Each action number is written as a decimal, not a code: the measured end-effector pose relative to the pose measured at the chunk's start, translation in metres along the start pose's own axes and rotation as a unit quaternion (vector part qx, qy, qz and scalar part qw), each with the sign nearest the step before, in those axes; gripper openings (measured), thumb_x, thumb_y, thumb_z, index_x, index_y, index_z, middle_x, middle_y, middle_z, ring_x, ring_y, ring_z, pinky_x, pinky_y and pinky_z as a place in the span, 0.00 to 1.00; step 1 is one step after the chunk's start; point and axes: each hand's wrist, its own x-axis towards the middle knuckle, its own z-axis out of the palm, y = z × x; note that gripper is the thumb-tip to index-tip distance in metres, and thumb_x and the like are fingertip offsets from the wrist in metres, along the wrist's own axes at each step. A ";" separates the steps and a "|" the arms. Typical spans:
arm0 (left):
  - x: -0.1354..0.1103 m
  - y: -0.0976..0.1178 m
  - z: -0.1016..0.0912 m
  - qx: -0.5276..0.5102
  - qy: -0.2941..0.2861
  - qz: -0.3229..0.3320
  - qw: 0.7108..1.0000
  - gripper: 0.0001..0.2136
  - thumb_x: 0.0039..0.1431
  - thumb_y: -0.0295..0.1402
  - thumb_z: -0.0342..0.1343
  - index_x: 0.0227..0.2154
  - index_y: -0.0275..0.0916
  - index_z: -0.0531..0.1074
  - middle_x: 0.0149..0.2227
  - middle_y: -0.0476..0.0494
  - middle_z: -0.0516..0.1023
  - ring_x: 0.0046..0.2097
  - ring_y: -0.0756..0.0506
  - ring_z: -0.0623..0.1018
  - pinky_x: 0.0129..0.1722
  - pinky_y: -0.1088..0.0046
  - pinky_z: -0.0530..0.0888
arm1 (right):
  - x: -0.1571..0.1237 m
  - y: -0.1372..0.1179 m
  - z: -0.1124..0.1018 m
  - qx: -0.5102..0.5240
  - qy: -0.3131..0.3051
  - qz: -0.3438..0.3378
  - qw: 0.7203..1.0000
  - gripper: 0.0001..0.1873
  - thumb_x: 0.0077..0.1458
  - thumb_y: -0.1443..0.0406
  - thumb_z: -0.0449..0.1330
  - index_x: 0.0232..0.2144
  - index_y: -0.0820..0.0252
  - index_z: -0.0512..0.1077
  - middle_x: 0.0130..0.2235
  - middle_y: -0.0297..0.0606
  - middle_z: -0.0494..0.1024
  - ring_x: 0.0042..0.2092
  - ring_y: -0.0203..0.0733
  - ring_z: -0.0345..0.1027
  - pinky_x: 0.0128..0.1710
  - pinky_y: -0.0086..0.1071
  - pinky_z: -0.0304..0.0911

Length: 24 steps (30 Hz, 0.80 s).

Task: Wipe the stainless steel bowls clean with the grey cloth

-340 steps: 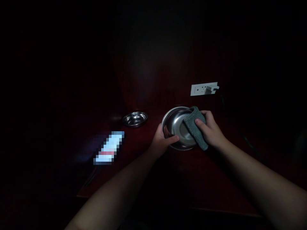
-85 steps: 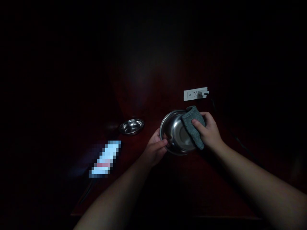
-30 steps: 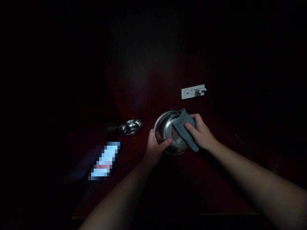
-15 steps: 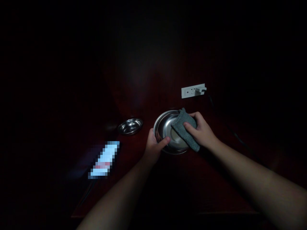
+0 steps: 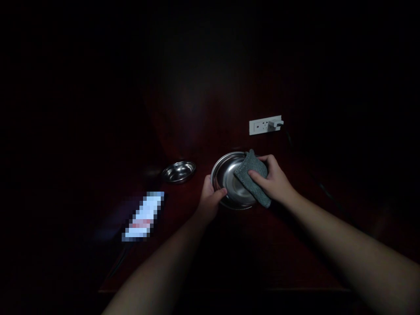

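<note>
Tabletop (image 5: 183, 203): dark red.
Wall (image 5: 210, 100): dim, bearing socket (image 5: 259, 127).
Left hand (image 5: 210, 199): clamped on steel bowl (image 5: 228, 175).
Right hand (image 5: 274, 180): clamped on cloth (image 5: 248, 169).

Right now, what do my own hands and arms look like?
Your left hand and right hand wear no gloves, and the left forearm and right forearm show no sleeves. No watch or bracelet is visible; the dimness hides fine detail on the fingers.

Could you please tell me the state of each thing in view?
Metal bowl: tilted, inside showing, held in the left hand
Gray-green cloth: held against the bowl by the right hand
Small metal dish: resting open side up
Screen: lit, pixelated
Wall socket: plug inserted at its right end
</note>
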 end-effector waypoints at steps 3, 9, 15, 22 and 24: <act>0.001 -0.001 -0.001 0.012 0.009 0.006 1.000 0.21 0.45 0.35 0.63 0.41 0.39 0.64 0.40 0.45 0.73 0.43 0.44 0.73 0.43 0.68 0.68 | -0.001 0.000 0.002 -0.002 0.012 0.005 1.000 0.27 0.45 0.49 0.62 0.43 0.56 0.61 0.42 0.41 0.71 0.41 0.47 0.66 0.42 0.43 0.63; -0.001 0.008 0.007 -0.070 0.020 -0.055 0.996 0.19 0.47 0.33 0.62 0.43 0.40 0.66 0.42 0.44 0.74 0.45 0.43 0.74 0.47 0.64 0.69 | -0.001 0.002 0.005 0.022 0.040 0.024 0.999 0.28 0.45 0.48 0.62 0.42 0.57 0.61 0.41 0.40 0.70 0.41 0.47 0.66 0.41 0.42 0.63; -0.004 0.009 0.003 -0.150 -0.009 -0.074 0.986 0.17 0.52 0.35 0.58 0.44 0.38 0.67 0.42 0.41 0.76 0.44 0.42 0.76 0.46 0.61 0.71 | 0.001 0.009 0.007 0.044 0.063 0.054 0.996 0.28 0.44 0.47 0.62 0.41 0.56 0.60 0.39 0.39 0.69 0.39 0.46 0.66 0.40 0.43 0.64; -0.006 0.002 0.004 -0.099 -0.072 -0.079 0.989 0.28 0.44 0.32 0.65 0.51 0.40 0.65 0.46 0.39 0.76 0.48 0.38 0.76 0.46 0.61 0.71 | 0.001 0.013 0.007 0.043 0.009 0.078 0.996 0.26 0.47 0.46 0.58 0.41 0.56 0.60 0.40 0.39 0.71 0.40 0.47 0.68 0.42 0.43 0.64; -0.005 0.003 0.006 -0.105 -0.067 -0.059 0.991 0.30 0.43 0.31 0.65 0.51 0.39 0.64 0.47 0.39 0.76 0.50 0.38 0.75 0.49 0.60 0.69 | 0.000 0.013 0.007 0.047 -0.017 0.082 0.995 0.25 0.50 0.46 0.55 0.42 0.55 0.59 0.39 0.39 0.72 0.40 0.46 0.68 0.42 0.42 0.64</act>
